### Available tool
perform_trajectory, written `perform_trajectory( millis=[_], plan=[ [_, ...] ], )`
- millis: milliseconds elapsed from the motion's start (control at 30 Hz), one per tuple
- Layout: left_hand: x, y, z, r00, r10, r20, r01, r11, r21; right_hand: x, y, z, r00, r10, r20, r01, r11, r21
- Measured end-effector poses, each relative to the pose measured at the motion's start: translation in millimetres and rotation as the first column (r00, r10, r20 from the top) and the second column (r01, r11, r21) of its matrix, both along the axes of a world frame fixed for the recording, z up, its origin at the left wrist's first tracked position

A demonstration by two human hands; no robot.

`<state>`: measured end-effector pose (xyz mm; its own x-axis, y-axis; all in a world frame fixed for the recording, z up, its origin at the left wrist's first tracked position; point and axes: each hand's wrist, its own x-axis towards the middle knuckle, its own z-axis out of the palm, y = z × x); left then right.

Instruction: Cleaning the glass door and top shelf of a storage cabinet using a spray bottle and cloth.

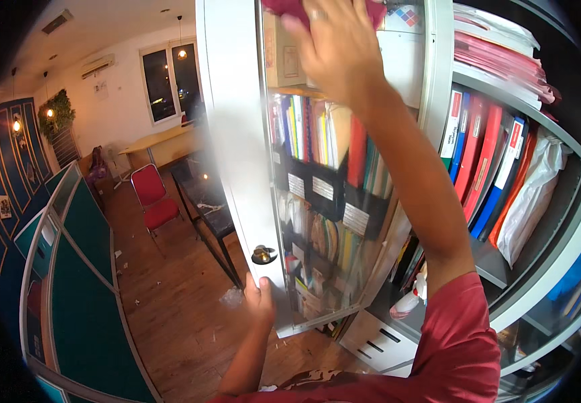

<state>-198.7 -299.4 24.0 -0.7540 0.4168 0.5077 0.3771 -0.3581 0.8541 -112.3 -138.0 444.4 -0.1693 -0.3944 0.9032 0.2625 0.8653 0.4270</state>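
My right hand [343, 45] is raised at the top of the view, pressing a dark red cloth [275, 6] flat on the glass pane [320, 201] of a white-framed cabinet door. The door stands swung out from the cabinet. Lower down, my left hand [260, 299] grips the edge of the door frame [235, 126], just below a round recessed lock [263, 255]. Through the glass show shelves of folders, books and black file boxes with white labels. The cloth is partly cut off by the picture's top edge.
Right of the door, an open cabinet holds ring binders [481, 161], stacked papers [502, 60] and a spray bottle [408, 302]. To the left are a red chair [154, 196], a black table [204, 196] and a green partition [94, 302]. Scraps and a crumpled plastic bag [231, 297] lie on the wooden floor.
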Motion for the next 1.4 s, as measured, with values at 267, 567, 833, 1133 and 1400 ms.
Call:
perform_trajectory(
  millis=[267, 567, 833, 1133, 1400],
  plan=[
    [-8, 9, 4, 0.994, 0.085, -0.066, -0.08, 0.994, 0.072, -24, -18, -50, 0.996, -0.026, -0.088, 0.029, 0.999, 0.029],
    [-1, 3, 2, 0.989, 0.11, -0.094, -0.113, 0.993, -0.033, 26, 44, -38, 0.93, -0.123, 0.345, -0.055, 0.885, 0.463],
    [3, -1, -7, 0.978, 0.11, -0.177, -0.097, 0.992, 0.079, -8, 4, 62, 0.994, 0.005, -0.107, -0.001, 0.999, 0.033],
    [2, -8, -9, 0.992, -0.126, 0.019, 0.124, 0.988, 0.091, 35, 42, 6, 0.959, 0.083, 0.272, -0.173, 0.93, 0.325],
    [11, -4, -17, 0.998, -0.062, -0.014, 0.063, 0.994, 0.083, 46, 84, 65, 0.967, 0.0, -0.256, -0.032, 0.992, -0.122]
  ],
)
